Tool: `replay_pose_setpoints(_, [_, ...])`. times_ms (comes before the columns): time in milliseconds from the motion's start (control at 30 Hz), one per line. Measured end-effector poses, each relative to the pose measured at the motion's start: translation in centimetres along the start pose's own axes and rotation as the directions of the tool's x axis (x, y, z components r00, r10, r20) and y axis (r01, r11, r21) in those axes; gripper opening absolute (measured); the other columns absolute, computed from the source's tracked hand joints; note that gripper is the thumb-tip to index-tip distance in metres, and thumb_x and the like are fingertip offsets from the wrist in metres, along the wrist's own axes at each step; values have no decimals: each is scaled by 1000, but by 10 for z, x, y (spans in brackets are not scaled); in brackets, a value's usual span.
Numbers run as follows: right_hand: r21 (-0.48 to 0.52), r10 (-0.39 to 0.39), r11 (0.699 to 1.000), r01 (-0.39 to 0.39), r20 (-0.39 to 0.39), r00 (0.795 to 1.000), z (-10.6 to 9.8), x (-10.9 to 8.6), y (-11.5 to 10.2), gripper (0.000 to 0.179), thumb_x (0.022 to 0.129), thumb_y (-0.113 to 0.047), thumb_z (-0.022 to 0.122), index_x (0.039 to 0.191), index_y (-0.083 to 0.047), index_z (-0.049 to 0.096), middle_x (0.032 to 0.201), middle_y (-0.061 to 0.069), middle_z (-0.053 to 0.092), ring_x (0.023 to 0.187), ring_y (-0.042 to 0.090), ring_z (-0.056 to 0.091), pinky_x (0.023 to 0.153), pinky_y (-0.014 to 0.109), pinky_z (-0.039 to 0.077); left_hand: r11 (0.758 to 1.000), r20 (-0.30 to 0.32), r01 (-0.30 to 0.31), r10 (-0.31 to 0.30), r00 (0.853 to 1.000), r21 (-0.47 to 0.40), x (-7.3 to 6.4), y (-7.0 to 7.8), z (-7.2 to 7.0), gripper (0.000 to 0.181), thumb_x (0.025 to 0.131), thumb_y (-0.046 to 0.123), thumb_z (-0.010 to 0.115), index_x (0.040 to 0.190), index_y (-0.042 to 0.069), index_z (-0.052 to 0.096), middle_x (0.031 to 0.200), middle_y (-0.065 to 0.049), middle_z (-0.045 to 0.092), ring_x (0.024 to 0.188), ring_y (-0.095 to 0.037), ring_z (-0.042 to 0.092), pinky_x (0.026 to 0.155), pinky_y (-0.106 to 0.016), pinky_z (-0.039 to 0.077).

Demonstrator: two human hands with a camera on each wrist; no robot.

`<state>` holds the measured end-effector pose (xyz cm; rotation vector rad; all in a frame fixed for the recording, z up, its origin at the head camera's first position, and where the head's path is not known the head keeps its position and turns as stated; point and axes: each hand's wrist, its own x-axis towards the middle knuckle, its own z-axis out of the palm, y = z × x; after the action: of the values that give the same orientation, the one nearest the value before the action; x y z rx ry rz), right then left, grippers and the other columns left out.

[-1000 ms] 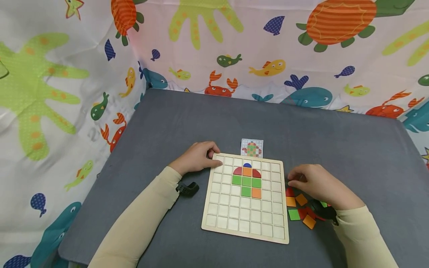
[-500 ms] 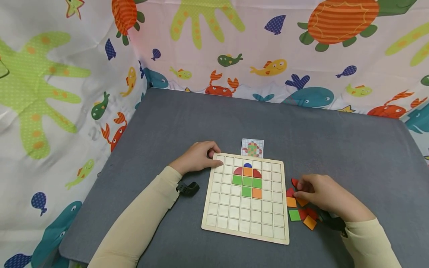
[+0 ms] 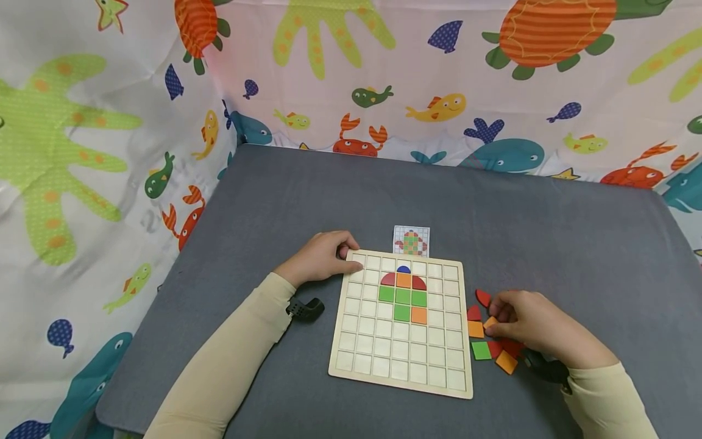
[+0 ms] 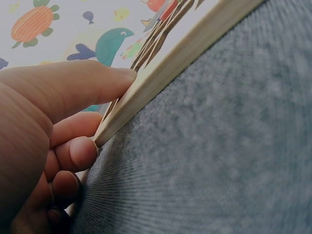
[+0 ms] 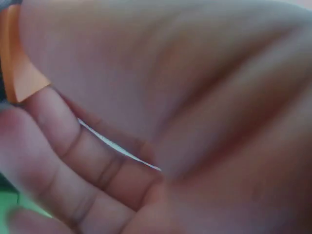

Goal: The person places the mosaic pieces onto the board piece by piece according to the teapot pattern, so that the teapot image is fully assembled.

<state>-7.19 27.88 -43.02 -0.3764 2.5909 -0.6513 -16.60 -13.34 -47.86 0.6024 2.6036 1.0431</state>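
My left hand (image 3: 323,259) grips the top left corner of a wooden grid board (image 3: 373,356). In the left wrist view its thumb (image 4: 97,87) lies over the board's edge (image 4: 161,73), fingers curled beside the corner. An orange square tile (image 3: 490,322) is pinched between the thumb and fingers of my right hand (image 3: 540,326), right of the board. That orange tile (image 5: 29,78) also shows at the fingertips in the right wrist view. On the board sit a blue half-round piece (image 3: 403,269), red quarter-round pieces (image 3: 388,279), and several green (image 3: 403,296) and orange (image 3: 419,315) squares.
Loose pieces lie right of the board: a green square (image 3: 481,350), orange squares (image 3: 506,362) and red pieces (image 3: 483,297). A small pattern card (image 3: 412,240) lies at the board's far edge. Printed fabric (image 3: 329,85) borders the grey table (image 3: 307,189).
My right hand has moved right and nearer to me over the loose pieces, uncovering a red one, and now pinches an orange tile. My left hand keeps its hold on the board.
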Motion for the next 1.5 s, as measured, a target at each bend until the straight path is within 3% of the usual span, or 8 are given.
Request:
replay_pose_setpoints(300, [-9,-41,999,41,3,999,-6,-4,1,12,95,-20,80,95,-16,68,81,-9,67,70,6,57,64,27,47,1000,5,-15,15,1000,-12,1,-2,1,29,91,40,84,109,21,71,88,3,58,78,-14,51,75,-31,41])
replay_pose_setpoints(500, [-37,-105,994,104,-37,994,-6,0,-6,7,96,-18,78,92,-18,72,82,-11,68,71,3,56,65,26,49,1000,-11,-23,23,1000,-14,0,-4,0,28,91,38,84,108,21,71,88,3,58,78,-14,52,75,-32,42])
replay_pose_setpoints(1067, [27,-144,989,146,-63,988,-1,29,-52,5,98,-18,75,93,-17,76,82,-7,71,69,10,59,62,27,51,1000,-18,-20,19,1000,-14,-1,-4,0,28,91,38,84,108,20,71,88,3,58,78,-14,52,75,-32,42])
replay_pose_setpoints(1500, [76,-190,978,195,-66,980,22,54,-94,8,99,-19,74,90,-19,75,82,-8,68,71,12,57,65,28,48,1000,-2,-16,16,1000,-9,-2,-4,0,29,91,40,84,108,22,70,89,4,59,78,-13,53,77,-32,43])
